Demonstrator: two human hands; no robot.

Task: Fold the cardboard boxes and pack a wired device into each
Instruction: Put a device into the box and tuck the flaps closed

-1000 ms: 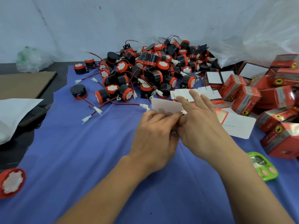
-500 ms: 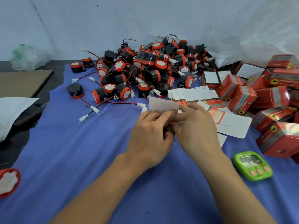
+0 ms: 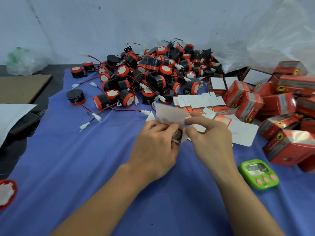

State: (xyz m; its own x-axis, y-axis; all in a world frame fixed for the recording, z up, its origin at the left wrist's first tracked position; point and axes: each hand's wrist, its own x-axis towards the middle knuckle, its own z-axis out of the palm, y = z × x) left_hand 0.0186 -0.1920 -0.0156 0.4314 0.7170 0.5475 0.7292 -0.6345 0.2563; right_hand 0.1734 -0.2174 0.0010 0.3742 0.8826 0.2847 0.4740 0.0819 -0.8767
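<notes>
Over the blue cloth (image 3: pixel 68 167) my left hand (image 3: pixel 156 143) grips a small cardboard box (image 3: pixel 169 114) with its white flap standing up; most of the box is hidden under my fingers. My right hand (image 3: pixel 209 135) pinches the box's right side flap beside the left hand. Behind them lies a big pile of black-and-red wired devices (image 3: pixel 150 74) with white plugs. A row of flat unfolded boxes (image 3: pixel 199 101) lies just behind my right hand. Folded red boxes (image 3: pixel 276 106) are heaped at the right.
A green timer (image 3: pixel 259 174) lies on the cloth at the right. One red device (image 3: pixel 6 193) sits at the left edge. A brown cardboard sheet (image 3: pixel 20 87) and a white bag (image 3: pixel 10 116) lie left of the cloth. Clear plastic (image 3: pixel 264 36) hangs at the back right.
My right hand's fingers, stretched over the box a second ago, have curled and now pinch its side flap. The left hand keeps its grip; the white flap stands more upright.
</notes>
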